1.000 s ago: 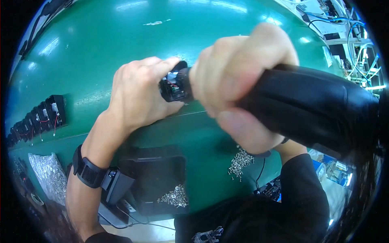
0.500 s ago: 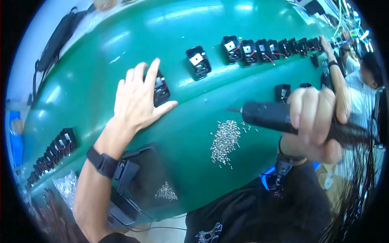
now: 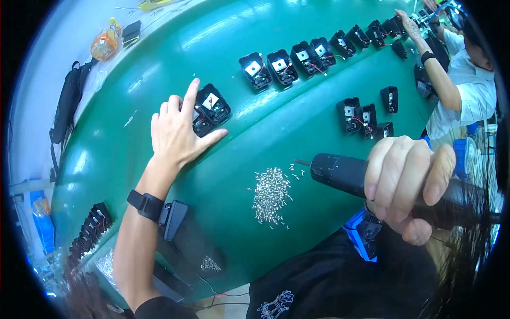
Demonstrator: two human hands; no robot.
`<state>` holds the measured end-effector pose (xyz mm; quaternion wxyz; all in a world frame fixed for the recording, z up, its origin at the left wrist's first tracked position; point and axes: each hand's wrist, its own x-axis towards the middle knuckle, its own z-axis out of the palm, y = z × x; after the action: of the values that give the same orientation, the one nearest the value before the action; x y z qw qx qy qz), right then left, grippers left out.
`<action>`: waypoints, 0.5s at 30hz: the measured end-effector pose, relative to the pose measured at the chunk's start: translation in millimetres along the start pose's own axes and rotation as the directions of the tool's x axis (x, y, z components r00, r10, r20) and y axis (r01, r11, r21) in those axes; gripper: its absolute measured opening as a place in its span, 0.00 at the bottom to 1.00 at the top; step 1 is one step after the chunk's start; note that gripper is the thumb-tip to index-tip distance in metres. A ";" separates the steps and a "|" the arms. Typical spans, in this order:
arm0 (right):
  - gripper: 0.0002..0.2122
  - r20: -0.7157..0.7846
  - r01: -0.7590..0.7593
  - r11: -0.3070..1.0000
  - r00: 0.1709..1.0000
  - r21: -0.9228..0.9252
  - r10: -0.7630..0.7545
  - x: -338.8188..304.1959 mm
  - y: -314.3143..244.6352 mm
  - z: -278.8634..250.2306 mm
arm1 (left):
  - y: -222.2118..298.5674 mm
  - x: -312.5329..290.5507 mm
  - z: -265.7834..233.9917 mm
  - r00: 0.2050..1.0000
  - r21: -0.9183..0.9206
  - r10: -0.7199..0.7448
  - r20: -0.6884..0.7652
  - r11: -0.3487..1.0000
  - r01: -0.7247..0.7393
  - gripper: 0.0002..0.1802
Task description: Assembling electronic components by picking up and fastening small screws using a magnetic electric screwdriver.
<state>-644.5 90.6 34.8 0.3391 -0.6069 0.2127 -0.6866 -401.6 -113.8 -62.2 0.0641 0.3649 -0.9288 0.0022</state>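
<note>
My left hand (image 3: 175, 126) lies with fingers spread over a small black plastic housing (image 3: 202, 126), partly hidden under the palm. Close beside that one, past my fingers, is another open black housing (image 3: 212, 103) with a white square patch inside. My right hand (image 3: 406, 183) is wrapped round a black electric screwdriver (image 3: 340, 171). Its thin bit points left, above the green table and just right of a heap of small silver screws (image 3: 270, 195). A few loose screws (image 3: 297, 172) lie near the bit's tip.
More housings with red wires form a row (image 3: 281, 68) toward the far right. Several others (image 3: 350, 116) sit nearer, on the right. Another line of housings (image 3: 93, 228) is at lower left, near a dark mat (image 3: 212, 242) with a smaller screw pile. A co-worker's arm (image 3: 441, 80) reaches in at right.
The view has shifted to the right. The housing under my left hand now sits close against the neighbouring one, where a gap was before. My right hand still holds the screwdriver.
</note>
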 end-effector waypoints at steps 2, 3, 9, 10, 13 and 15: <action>0.20 -0.007 -0.025 0.999 1.000 0.033 0.025 -3.6 3.2 -0.5 | 0.0 -1.5 1.6 1.000 0.014 -0.024 0.019 1.000 0.024 0.49; 0.19 0.001 -0.041 0.999 0.999 0.034 0.041 -5.1 3.8 -0.6 | -1.6 -3.2 4.9 0.999 0.030 -0.032 -0.005 0.999 0.032 0.49; 0.19 -0.007 -0.034 0.999 0.999 -0.011 0.034 -10.6 -0.1 -6.9 | 3.9 6.4 13.1 0.992 0.011 0.035 -0.117 0.999 -0.034 0.45; 0.19 0.002 -0.032 0.999 0.999 -0.013 0.032 -11.4 0.3 -7.9 | 6.8 9.2 12.5 0.988 -0.007 0.066 -0.140 0.998 -0.067 0.44; 0.19 -0.020 -0.008 1.000 1.000 -0.005 0.008 -14.4 -1.0 -8.2 | 24.0 21.2 15.9 0.983 -0.034 0.087 -0.164 0.995 -0.094 0.43; 0.19 -0.022 -0.011 1.000 1.000 -0.015 0.011 -14.5 -6.5 -10.8 | 29.2 24.7 16.6 0.987 -0.039 0.075 -0.143 0.996 -0.081 0.43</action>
<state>-655.9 104.3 27.5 0.3358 -0.6007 0.2252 -0.6897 -441.3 -109.9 -74.5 0.1377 0.3259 -0.9353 0.0096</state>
